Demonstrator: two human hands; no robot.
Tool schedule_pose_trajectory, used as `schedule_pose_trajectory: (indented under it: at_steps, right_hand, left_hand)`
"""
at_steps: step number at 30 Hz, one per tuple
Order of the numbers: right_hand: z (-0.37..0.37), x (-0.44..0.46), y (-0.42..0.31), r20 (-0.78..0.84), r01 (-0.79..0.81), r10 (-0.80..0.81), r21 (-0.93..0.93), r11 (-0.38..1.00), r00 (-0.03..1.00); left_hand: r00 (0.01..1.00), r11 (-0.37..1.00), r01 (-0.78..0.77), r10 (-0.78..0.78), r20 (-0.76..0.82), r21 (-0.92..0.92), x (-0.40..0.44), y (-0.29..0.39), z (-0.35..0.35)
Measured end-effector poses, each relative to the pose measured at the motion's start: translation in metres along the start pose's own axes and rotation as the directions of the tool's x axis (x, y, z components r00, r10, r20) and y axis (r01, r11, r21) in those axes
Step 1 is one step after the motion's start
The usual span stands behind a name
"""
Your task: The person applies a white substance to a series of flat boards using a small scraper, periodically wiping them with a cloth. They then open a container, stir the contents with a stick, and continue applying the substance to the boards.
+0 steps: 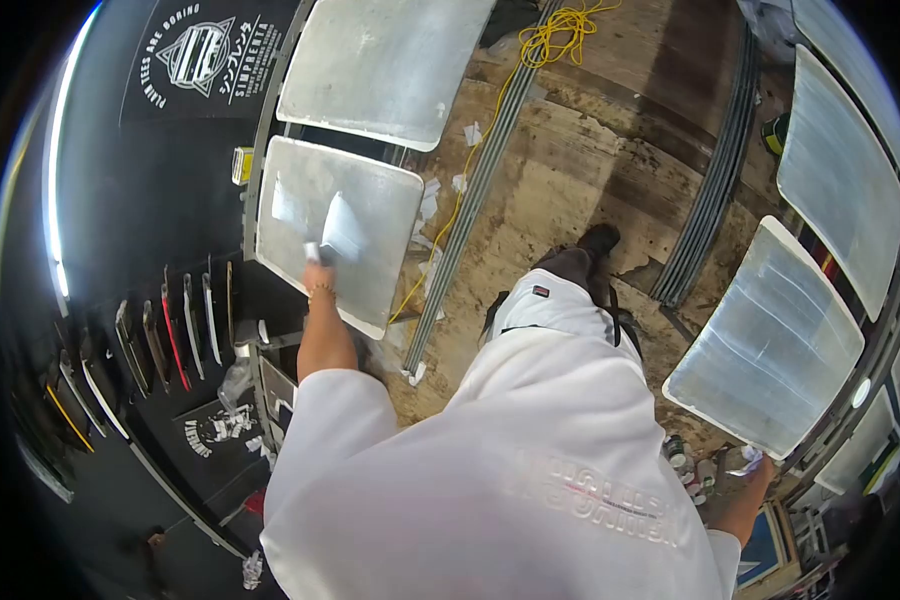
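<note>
My left hand (318,274) is over the near left pale board (370,185), closed on a small white object (313,250) that is too blurred to name. Two bright white patches lie on that board beyond the hand. On the far right, my right hand (760,470) is low beside the bottom corner of the near right board (770,340). Its fingers are closed on a crumpled white piece (748,458), which looks like paper or cloth.
More pale boards line both sides, one (385,65) beyond the left board. Metal rails (480,190) and a yellow cable (560,35) run along the stained wooden floor (560,150). Squeegee-like tools (175,330) hang at left. Cans (675,450) stand near my right arm.
</note>
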State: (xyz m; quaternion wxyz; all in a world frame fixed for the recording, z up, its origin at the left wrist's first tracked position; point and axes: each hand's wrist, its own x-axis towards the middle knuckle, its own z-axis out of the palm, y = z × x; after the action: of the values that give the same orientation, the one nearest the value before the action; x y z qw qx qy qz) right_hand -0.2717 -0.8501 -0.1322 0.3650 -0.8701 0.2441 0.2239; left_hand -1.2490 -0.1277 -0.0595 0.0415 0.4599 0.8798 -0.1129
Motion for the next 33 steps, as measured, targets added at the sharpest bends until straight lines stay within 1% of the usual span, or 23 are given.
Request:
schedule_pose_trajectory:
  at_steps: [1,5,7,10,12,13,14,15,16,17,18,19,20,21,22,23,24,26,27,30,31,32,33]
  right_hand:
    - [0.0,-0.001,0.0,0.002,0.003,-0.003,0.004,1.0,1.0]
    - [-0.008,0.002,0.003,0.003,0.002,-0.002,0.019,1.0,1.0]
    - [-0.007,0.007,0.007,0.019,0.004,-0.005,0.022,1.0,1.0]
    - [-0.01,0.018,0.018,0.04,0.006,-0.008,0.03,1.0,0.999]
    - [-0.011,0.021,0.027,0.051,0.038,-0.041,0.046,0.998,0.998]
    - [-0.007,0.026,0.032,0.079,0.062,-0.066,0.044,0.997,0.995]
    - [-0.002,0.031,0.037,0.081,0.094,-0.098,0.055,0.994,0.992]
    - [-0.012,0.039,0.058,0.075,0.124,-0.128,0.061,0.99,0.989]
    - [-0.004,0.005,0.038,0.078,0.119,-0.125,0.078,0.99,0.989]
    - [0.0,0.003,0.037,0.041,0.15,-0.148,-0.038,0.988,0.988]
    - [0.002,0.006,0.045,0.024,0.204,-0.203,-0.019,0.979,0.979]
    - [0.002,0.018,0.05,-0.038,0.157,-0.167,-0.192,0.969,0.985]
    - [0.009,0.022,0.055,-0.068,0.178,-0.197,-0.214,0.96,0.978]
    - [0.016,0.001,0.046,-0.1,0.258,-0.28,-0.19,0.947,0.955]
    - [0.017,-0.02,0.03,-0.088,0.194,-0.215,-0.201,0.96,0.973]
    - [0.023,-0.034,0.024,-0.114,0.212,-0.229,-0.141,0.967,0.967]
    - [0.027,-0.036,0.023,-0.127,0.193,-0.207,-0.112,0.975,0.97]
    - [0.034,-0.047,0.021,-0.138,0.176,-0.177,-0.022,0.984,0.975]
    - [0.036,-0.057,0.017,-0.136,0.178,-0.172,0.032,0.983,0.976]
    - [0.049,-0.059,0.023,-0.237,0.241,-0.221,0.06,0.969,0.946]
    - [0.053,-0.065,0.022,-0.278,0.239,-0.216,0.049,0.97,0.936]
    - [0.055,-0.063,0.027,-0.309,0.291,-0.3,-0.074,0.954,0.903]
    - [0.058,-0.069,0.025,-0.328,0.277,-0.282,-0.062,0.959,0.902]
  left_hand:
    - [0.997,0.991,-0.053,0.046,0.058,0.124,-0.004,0.008,0.004]
    - [0.999,0.994,0.019,-0.023,0.033,0.109,-0.045,0.014,0.014]
    - [0.999,0.986,-0.032,0.025,0.047,0.161,-0.069,0.007,0.02]
    - [0.977,0.972,-0.214,0.215,0.006,0.099,-0.113,0.015,0.028]
    - [0.945,0.944,-0.325,0.326,0.023,-0.056,-0.143,0.025,0.016]
    - [0.897,0.898,-0.44,0.44,0.05,-0.023,-0.135,0.013,0.021]
    - [0.904,0.907,-0.416,0.405,0.137,0.061,-0.13,0.022,0.013]
    - [0.891,0.894,-0.448,0.448,0.071,-0.025,-0.14,0.042,-0.006]
    - [0.847,0.848,-0.529,0.527,-0.068,-0.018,-0.143,0.065,-0.018]
    - [0.786,0.802,-0.597,0.582,-0.209,-0.011,-0.147,0.096,-0.03]
    - [0.722,0.712,-0.691,0.668,-0.181,-0.125,-0.159,0.145,-0.054]
    - [0.646,0.606,-0.759,0.746,-0.161,-0.236,-0.172,0.194,-0.07]
    - [0.544,0.445,-0.789,0.827,-0.145,-0.423,-0.156,0.235,-0.052]
    - [0.403,0.244,-0.845,0.875,-0.268,-0.476,-0.152,0.285,-0.029]
    - [0.399,0.304,-0.816,0.911,-0.099,-0.491,-0.209,0.348,-0.063]
    - [0.279,0.2,-0.8,0.959,-0.055,-0.566,-0.26,0.4,-0.082]
    - [0.072,0.011,-0.793,0.994,-0.076,-0.609,-0.29,0.446,-0.074]
    - [-0.406,-0.452,-0.72,0.89,-0.209,-0.527,-0.373,0.529,-0.07]
    - [-0.558,-0.576,-0.657,0.805,-0.201,-0.487,-0.42,0.561,-0.065]
    - [-0.823,-0.817,-0.478,0.545,-0.161,-0.323,-0.56,0.617,-0.055]
    - [-0.875,-0.865,-0.401,0.459,-0.152,-0.302,-0.602,0.632,-0.043]
    - [-0.898,-0.894,-0.364,0.411,-0.156,-0.26,-0.644,0.644,-0.031]
    - [-0.919,-0.92,-0.325,0.362,-0.158,-0.217,-0.684,0.656,-0.022]
